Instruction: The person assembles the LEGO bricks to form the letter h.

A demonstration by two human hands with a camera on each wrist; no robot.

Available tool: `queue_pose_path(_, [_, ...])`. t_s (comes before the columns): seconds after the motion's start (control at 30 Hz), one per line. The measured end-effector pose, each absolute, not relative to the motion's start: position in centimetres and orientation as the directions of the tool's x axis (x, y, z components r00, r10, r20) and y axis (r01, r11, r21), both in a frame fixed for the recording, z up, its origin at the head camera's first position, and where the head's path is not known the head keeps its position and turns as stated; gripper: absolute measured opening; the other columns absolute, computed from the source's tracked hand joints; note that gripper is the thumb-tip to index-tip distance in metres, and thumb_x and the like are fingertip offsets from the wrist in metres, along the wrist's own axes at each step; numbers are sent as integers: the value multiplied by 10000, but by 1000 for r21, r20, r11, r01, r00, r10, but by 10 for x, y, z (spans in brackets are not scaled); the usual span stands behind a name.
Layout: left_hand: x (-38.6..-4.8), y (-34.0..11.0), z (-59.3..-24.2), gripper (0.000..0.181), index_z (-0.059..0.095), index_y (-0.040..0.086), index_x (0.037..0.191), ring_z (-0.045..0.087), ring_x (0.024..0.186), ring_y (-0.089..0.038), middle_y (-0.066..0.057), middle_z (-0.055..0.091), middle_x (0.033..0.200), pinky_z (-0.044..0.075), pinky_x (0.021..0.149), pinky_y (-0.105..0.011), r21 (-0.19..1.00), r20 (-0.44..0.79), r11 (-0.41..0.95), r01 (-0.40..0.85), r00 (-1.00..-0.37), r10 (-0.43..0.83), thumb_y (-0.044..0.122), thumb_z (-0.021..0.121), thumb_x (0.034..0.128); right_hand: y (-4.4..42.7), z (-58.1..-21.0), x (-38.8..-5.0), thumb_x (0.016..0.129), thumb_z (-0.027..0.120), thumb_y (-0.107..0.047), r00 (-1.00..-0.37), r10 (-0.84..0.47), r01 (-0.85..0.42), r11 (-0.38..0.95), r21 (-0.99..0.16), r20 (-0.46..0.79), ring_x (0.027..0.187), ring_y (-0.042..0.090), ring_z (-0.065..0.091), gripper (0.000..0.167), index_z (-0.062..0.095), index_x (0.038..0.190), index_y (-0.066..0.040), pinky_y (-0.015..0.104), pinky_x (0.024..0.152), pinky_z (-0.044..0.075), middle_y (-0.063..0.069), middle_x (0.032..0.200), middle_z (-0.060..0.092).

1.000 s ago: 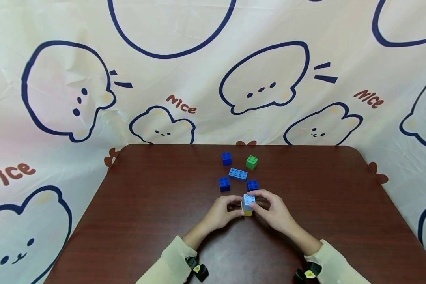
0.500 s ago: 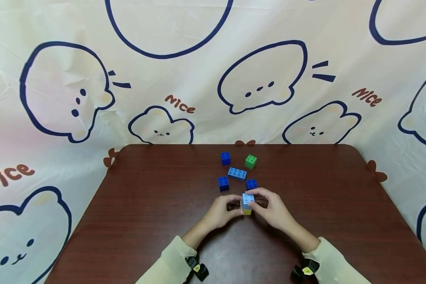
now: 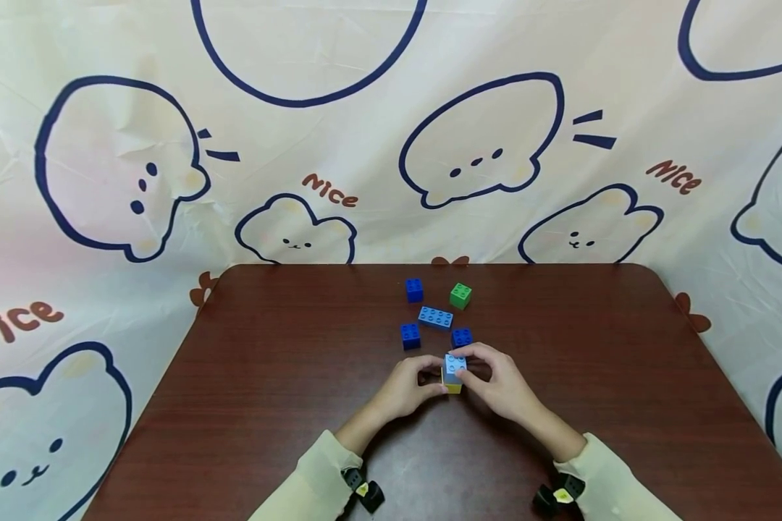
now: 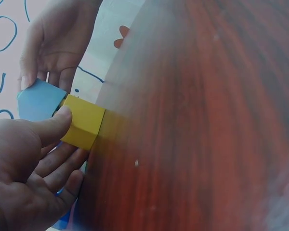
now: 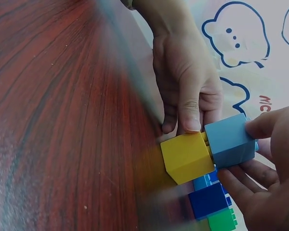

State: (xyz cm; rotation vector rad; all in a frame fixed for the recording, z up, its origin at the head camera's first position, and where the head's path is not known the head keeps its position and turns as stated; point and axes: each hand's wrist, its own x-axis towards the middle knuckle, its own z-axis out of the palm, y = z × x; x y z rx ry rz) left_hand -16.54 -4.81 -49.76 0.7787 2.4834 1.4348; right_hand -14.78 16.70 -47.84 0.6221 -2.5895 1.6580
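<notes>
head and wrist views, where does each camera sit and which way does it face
Head: worn on the head, facing forward and down at the table; left hand, right hand and sleeves show.
Left wrist: worn there, facing the yellow brick and light blue brick; both hands show.
Right wrist: worn there, facing both bricks; both hands show.
The wrist views share both bricks, from opposite sides.

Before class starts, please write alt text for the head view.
Two hands hold a light blue square plastic brick atop a yellow square plastic brick at a brown table. Beyond lie three dark blue square bricks, one square green brick and one long blue brick.
</notes>
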Motion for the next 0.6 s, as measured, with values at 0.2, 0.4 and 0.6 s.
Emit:
queue_pose_path(0.2, [-165, -48, -498, 339, 677, 1, 1241, 685, 1061, -246, -113, 718, 1169, 555, 874, -333, 833, 120, 409, 372, -844, 522, 101, 758, 928, 165, -480, -149, 941, 721, -35, -911, -334, -366, 378, -851, 243, 1071, 216, 661, 278, 709, 1203, -131, 363, 895, 575, 21, 1152, 676])
queue_pose_path(0.4, [-165, -48, -498, 345, 671, 19, 1253, 680, 1078, -225, -98, 715, 1186, 546, 873, -301, 834, 101, 417, 361, -843, 528, 113, 756, 932, 165, -482, -150, 955, 718, -76, -905, -343, -382, 391, -837, 253, 1070, 193, 659, 268, 711, 1213, -146, 432, 908, 569, -1, 1152, 677])
queue_pose_path(0.6, [-164, -49, -498, 346, 666, 31, 1253, 676, 1072, -209, -84, 715, 1177, 539, 872, -290, 833, 95, 424, 356, -847, 523, 109, 758, 928, 164, -484, -149, 969, 704, -86, -905, -344, -374, 360, -855, 251, 1068, 207, 672, 254, 699, 1219, -130, 411, 896, 575, 29, 1179, 681])
